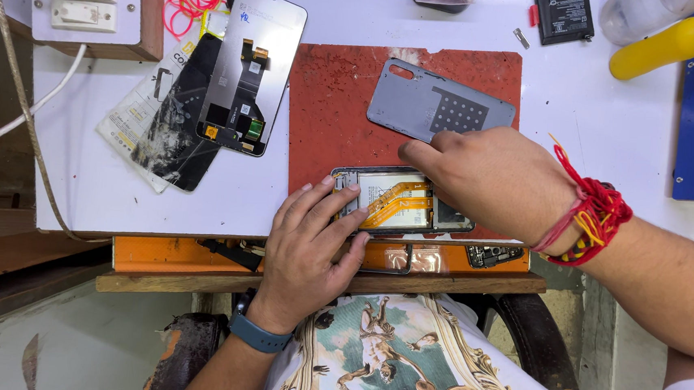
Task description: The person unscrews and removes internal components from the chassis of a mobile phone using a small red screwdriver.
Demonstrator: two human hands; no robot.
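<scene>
2 hands (411, 208) on opened phone (395, 202) | right end hidden | fingertips unclear

Bright, even light on a white surface (159, 198); wooden ledge (195, 278) at six o'clock, grey floor (44, 337) toward seven.

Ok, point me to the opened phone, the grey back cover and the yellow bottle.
opened phone (395, 202), head view, on its orange flex cable.
grey back cover (439, 104), head view, middle of its inner face.
yellow bottle (658, 50), head view, on its body.
</scene>
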